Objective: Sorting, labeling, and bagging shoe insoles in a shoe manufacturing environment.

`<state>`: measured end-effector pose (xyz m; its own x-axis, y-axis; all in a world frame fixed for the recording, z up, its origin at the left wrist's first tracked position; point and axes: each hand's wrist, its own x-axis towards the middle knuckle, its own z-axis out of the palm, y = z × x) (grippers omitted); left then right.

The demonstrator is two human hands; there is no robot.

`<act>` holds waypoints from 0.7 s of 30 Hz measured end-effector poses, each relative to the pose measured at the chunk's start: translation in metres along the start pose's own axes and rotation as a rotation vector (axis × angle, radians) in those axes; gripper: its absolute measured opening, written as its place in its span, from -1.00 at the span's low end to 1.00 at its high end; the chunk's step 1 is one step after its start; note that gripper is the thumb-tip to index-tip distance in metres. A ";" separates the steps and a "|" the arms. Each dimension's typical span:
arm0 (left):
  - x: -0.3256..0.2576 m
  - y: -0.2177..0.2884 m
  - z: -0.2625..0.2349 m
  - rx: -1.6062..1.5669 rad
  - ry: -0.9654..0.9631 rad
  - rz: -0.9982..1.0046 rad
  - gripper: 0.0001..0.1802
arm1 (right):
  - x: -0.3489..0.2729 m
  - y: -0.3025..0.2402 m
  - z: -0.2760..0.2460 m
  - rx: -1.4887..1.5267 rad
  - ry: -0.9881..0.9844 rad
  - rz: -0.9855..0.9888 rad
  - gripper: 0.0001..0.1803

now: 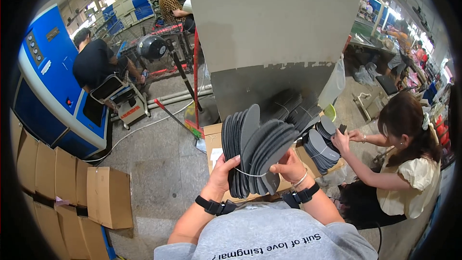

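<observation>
Factory floor: left hand (225, 169) & right hand (287, 164) grip fanned insole stack (255, 151), its tie probably string, fingertips hidden.

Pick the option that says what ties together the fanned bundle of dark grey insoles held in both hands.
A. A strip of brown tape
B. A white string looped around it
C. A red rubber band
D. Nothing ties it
B: a thin white string crosses the lower part of the insole bundle, running between the left hand and the right hand that grip it.
</observation>
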<state>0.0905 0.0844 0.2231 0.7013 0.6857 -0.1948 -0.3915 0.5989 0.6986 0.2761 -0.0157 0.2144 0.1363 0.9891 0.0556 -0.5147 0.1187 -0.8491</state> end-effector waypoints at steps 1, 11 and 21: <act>-0.001 0.001 0.002 0.012 -0.003 0.009 -0.49 | -0.003 -0.003 0.002 -0.023 0.003 -0.032 -0.20; 0.000 -0.005 0.004 0.108 -0.077 0.070 -0.49 | -0.009 -0.018 0.004 -0.125 -0.039 0.001 -0.09; 0.003 -0.006 -0.005 0.095 -0.103 0.055 -0.42 | -0.011 -0.034 0.027 -0.363 -0.110 -0.181 -0.13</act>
<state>0.0926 0.0846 0.2149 0.7394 0.6677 -0.0864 -0.3765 0.5165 0.7691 0.2690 -0.0288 0.2574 0.0955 0.9609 0.2600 -0.1569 0.2725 -0.9493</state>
